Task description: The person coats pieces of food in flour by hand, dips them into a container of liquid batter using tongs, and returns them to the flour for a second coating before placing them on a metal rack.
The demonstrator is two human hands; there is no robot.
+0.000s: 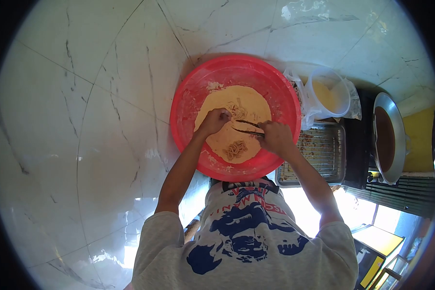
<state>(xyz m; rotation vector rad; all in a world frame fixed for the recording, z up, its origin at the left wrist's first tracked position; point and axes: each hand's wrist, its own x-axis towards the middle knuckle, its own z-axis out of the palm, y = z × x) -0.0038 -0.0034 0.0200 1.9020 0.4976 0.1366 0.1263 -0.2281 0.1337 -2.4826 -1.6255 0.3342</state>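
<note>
A wide red basin [187,86] holds a broad bed of pale orange flour [258,108]. On the flour lie two small heaps of thin strips, one upper heap [237,111] and one lower heap [235,150]. My right hand [277,138] grips dark tongs [249,130], whose two tips point left over the flour and stand apart with nothing visible between them. My left hand [216,121] is over the flour just left of the upper heap, its fingers curled together. What those fingers hold, if anything, is too small to make out.
Right of the basin stand a translucent bucket [344,99] with yellowish contents and a metal tray [342,150] with a wire rack. Farther right, a large metal pan [400,145] of brown liquid sits on a dark stove [360,145]. White marbled tiles [106,145] cover the left side.
</note>
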